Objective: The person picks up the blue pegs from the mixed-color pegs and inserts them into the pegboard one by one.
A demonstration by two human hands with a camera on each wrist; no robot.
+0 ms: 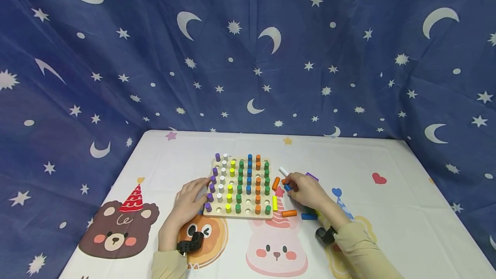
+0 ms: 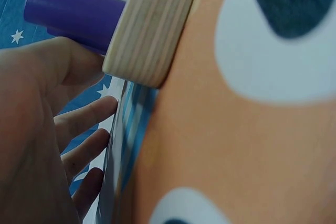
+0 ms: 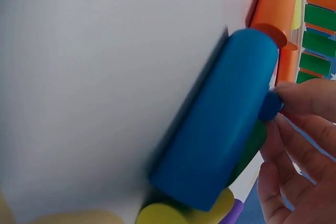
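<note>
A wooden pegboard (image 1: 237, 215) bears rows of purple, white, yellow, green, blue and orange pegs. My left hand (image 1: 188, 201) rests at its left edge; in the left wrist view the thumb lies against the board's corner beside a purple peg (image 2: 73, 14), and the fingers are loosely extended. Right of the board, my right hand (image 1: 308, 189) pinches a small blue peg (image 3: 270, 106) between thumb and fingertips, low among loose pegs. A larger-looking blue peg (image 3: 218, 119) lies nearest the right wrist camera. Part of the pinched peg is hidden by the fingers.
Loose pegs lie right of the board: a white peg (image 1: 283, 171), a yellow peg (image 1: 275, 203), an orange peg (image 1: 289, 213), a blue peg (image 1: 309, 216) and a purple peg (image 1: 312, 177). A cartoon-printed white cloth (image 1: 147, 162) covers the table; a blue starry curtain (image 1: 248, 55) hangs behind.
</note>
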